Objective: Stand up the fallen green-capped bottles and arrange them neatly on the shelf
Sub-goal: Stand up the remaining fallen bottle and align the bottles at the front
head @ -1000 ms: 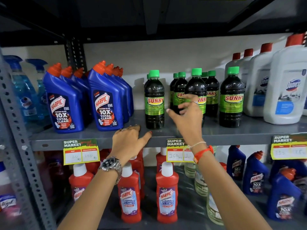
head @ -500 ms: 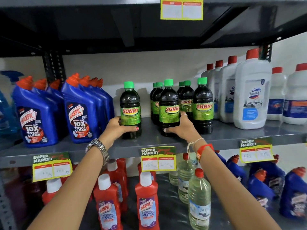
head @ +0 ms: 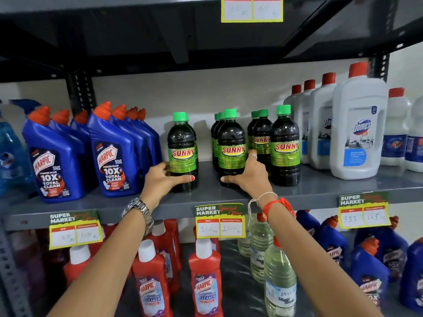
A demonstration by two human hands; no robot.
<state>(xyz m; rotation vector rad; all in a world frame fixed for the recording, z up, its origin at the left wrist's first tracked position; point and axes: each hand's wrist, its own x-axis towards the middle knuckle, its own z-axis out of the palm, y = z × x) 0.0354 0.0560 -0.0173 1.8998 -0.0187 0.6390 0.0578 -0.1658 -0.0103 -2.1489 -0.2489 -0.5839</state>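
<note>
Several dark green-capped Sunny bottles stand upright on the grey shelf [head: 320,191], in three rows running back. My left hand [head: 160,181] is wrapped around the base of the front left bottle [head: 182,147]. My right hand [head: 249,177] grips the lower part of the front middle bottle [head: 231,147], fingers on its right side, thumb in front. The right front bottle [head: 285,145] stands free beside my right hand. More green-capped bottles [head: 261,133] stand behind, partly hidden.
Blue Harpic bottles [head: 112,154] crowd the shelf to the left, white Domex bottles [head: 359,129] to the right. Price tags [head: 220,221] hang on the shelf's front edge. Red Harpic bottles [head: 203,282] and clear bottles [head: 279,277] fill the shelf below. Another shelf hangs close overhead.
Both hands have gone from reaching above the shelf edge to gripping the bases of the front left and front middle bottles. The view has come closer and tilted upward.
</note>
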